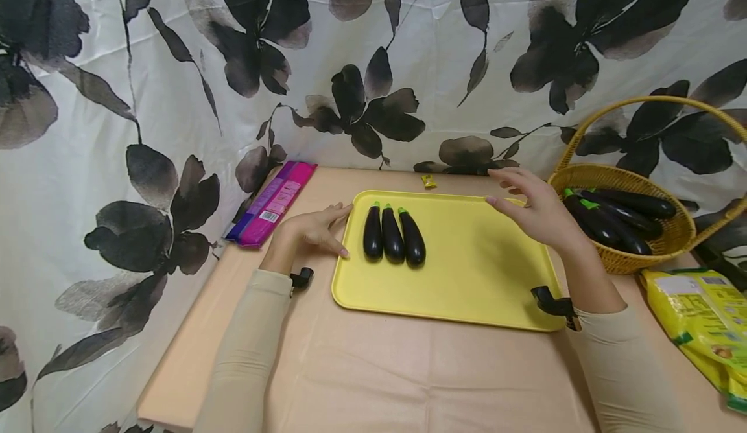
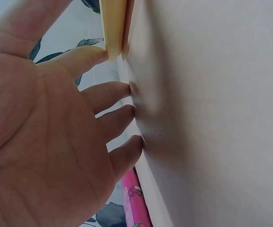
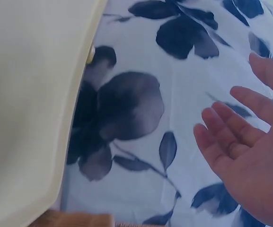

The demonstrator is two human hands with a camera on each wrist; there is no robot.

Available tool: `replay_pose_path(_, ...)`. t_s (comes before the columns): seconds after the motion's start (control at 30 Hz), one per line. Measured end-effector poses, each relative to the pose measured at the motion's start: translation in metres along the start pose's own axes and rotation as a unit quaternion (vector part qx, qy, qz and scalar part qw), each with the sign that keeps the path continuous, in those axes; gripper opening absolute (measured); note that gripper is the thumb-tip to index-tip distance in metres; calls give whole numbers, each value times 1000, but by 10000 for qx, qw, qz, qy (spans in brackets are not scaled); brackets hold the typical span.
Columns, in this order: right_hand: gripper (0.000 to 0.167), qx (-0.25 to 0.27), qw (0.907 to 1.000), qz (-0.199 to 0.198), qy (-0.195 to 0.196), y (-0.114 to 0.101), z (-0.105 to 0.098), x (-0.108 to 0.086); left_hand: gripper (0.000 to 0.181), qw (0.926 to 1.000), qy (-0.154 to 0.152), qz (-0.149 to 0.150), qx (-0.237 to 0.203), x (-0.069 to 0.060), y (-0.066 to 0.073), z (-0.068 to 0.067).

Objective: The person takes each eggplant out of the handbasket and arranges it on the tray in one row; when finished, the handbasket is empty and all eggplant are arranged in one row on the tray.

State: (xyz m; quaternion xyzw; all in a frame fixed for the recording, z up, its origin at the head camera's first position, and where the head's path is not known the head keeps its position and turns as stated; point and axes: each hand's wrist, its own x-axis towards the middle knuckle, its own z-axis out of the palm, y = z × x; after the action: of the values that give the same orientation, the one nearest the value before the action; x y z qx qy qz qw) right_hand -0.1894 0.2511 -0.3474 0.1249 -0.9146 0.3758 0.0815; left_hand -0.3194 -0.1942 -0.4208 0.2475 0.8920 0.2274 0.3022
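Note:
Three dark eggplants point(image 1: 392, 235) with green tips lie side by side on the left part of a yellow tray point(image 1: 467, 316). At the tray's left rim, my left hand point(image 1: 315, 229) touches the edge with thumb and forefinger. The left wrist view shows the palm of the left hand point(image 2: 56, 127), its other fingertips resting on the tabletop. My right hand point(image 1: 533, 209) hovers over the tray's right back corner and holds nothing. Its fingers are loosely extended and spread, as the right hand point(image 3: 250, 142) in the right wrist view also shows.
A wicker basket point(image 1: 624, 268) with a tall handle stands right of the tray, holding several eggplants point(image 1: 613, 219). In front of it lies a yellow-green bag point(image 1: 700, 316). A pink-purple packet point(image 1: 274, 206) lies at the left, and a small yellow wrapper point(image 1: 428, 181) behind the tray.

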Motion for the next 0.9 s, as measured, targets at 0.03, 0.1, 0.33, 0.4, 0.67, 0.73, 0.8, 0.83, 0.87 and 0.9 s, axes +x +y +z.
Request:
replay_pose_path(0.03, 56, -33, 9999, 10, 98, 2, -2, -1, 130, 10000, -1, -9, -4, 0, 0, 0)
replay_pose_path(0.1, 56, -141, 9995, 10, 275, 7, -6, -4, 131, 10000, -1, -25, -1, -1, 0, 0)
replay_pose_path(0.33, 53, -639, 9960, -9, 632, 30, -22, -12, 132, 10000, 19, -52, -16, -1, -1, 1)
replay_pose_path(0.4, 54, -660, 9954, 54, 688, 37, -27, -15, 132, 10000, 17, -48, -27, 0, -2, 2)
replay_pose_path(0.67, 58, -850, 9888, 835, 904, 58, -51, -32, 131, 10000, 31, -20, 69, 0, -2, 3)
replay_pose_path(0.73, 57, -899, 9869, 895, 993, 63, -56, -34, 132, 10000, 42, -23, 80, -1, -1, 2)
replay_pose_path(0.8, 57, -975, 9848, 970, 1064, 67, -60, -36, 131, 10000, 48, -24, 51, -1, -1, 2)
replay_pose_path(0.83, 57, -998, 9838, 1005, 1096, 70, -62, -37, 131, 10000, 49, -24, 33, -1, -2, 2)
replay_pose_path(0.87, 57, -1044, 9827, 1042, 1123, 72, -64, -38, 131, 10000, 38, -32, 20, -1, -2, 2)
replay_pose_path(0.9, 57, -1070, 9819, 1081, 1127, 75, -66, -39, 131, 10000, 32, -37, 15, -1, -2, 2)
